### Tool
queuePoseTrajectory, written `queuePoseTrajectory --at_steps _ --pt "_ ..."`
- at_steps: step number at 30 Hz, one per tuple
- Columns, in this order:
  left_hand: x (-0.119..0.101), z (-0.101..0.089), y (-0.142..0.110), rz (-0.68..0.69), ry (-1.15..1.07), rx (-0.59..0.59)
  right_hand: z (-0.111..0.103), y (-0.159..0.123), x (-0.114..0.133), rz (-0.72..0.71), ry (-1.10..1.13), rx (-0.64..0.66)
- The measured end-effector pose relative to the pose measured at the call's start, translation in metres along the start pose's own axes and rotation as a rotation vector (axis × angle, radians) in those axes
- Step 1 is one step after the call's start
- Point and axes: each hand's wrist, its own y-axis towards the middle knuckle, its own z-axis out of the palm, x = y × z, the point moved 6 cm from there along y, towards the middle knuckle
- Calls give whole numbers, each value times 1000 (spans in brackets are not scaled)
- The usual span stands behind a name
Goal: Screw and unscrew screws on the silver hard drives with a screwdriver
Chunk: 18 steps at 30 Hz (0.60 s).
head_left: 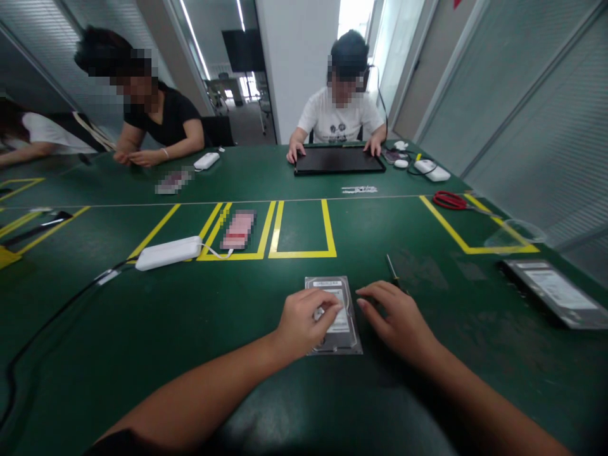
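Observation:
A hard drive (339, 342) lies flat on the green table in front of me, its labelled side up. Over its left part is my left hand (304, 320), with thumb and forefinger brought together in a pinch. Anything between those fingertips is too small to make out. My right hand (394, 316) rests just right of the drive, fingers bent loosely and thumb a little apart, holding nothing visible. Behind the right hand a screwdriver (391, 267) pokes out, its handle mostly hidden.
Another hard drive (555, 291) lies at the right, near red-handled scissors (450, 201) and a clear plastic dish (515, 234). A white power bank (168, 253) connects to a phone (239, 230). Across the table, a person holds a dark panel (339, 160); others sit left.

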Motion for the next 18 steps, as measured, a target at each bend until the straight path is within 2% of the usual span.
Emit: queuePoseTrajectory --at_steps 2,5,9,13,18 --pt "6 -5 -2 -186 -106 -14 -8 1 -11 41 -291 -27" --pt "16 -6 -10 -485 -366 -16 -18 2 -27 150 -608 20" --pt "21 -7 -24 -761 -676 -91 -25 1 -43 354 -741 170" --pt "21 -9 -35 -880 -838 -179 -32 -2 -51 501 -725 263" --pt "34 -15 -38 -815 -727 -281 -30 -7 -65 588 -657 382"
